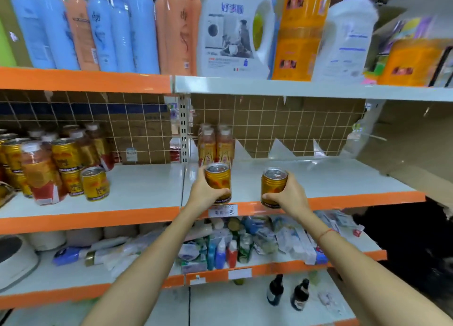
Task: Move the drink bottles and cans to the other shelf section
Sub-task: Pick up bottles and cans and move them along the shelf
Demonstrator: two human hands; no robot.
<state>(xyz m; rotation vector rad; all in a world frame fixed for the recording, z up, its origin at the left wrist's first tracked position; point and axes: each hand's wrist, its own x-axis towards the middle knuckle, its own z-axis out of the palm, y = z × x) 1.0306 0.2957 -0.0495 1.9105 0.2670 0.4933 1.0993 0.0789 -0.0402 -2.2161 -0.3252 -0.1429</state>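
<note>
My left hand [204,193] grips a gold drink can [218,182] at the front left of the right shelf section [331,178]. My right hand [288,195] grips a second gold can [273,186] a little to the right, above the shelf's front edge. Behind the left can stand several red-and-gold drink bottles [215,144]. On the left shelf section [142,188] a cluster of gold cans [95,183] and drink bottles [40,173] stands at the far left.
A perforated metal upright [183,129] divides the two sections. Detergent and shampoo bottles [235,29] fill the shelf above. Toiletries [220,247] crowd the shelf below, and two dark bottles [286,292] stand on the lowest one. Torn plastic film [318,151] lies at the right section's back.
</note>
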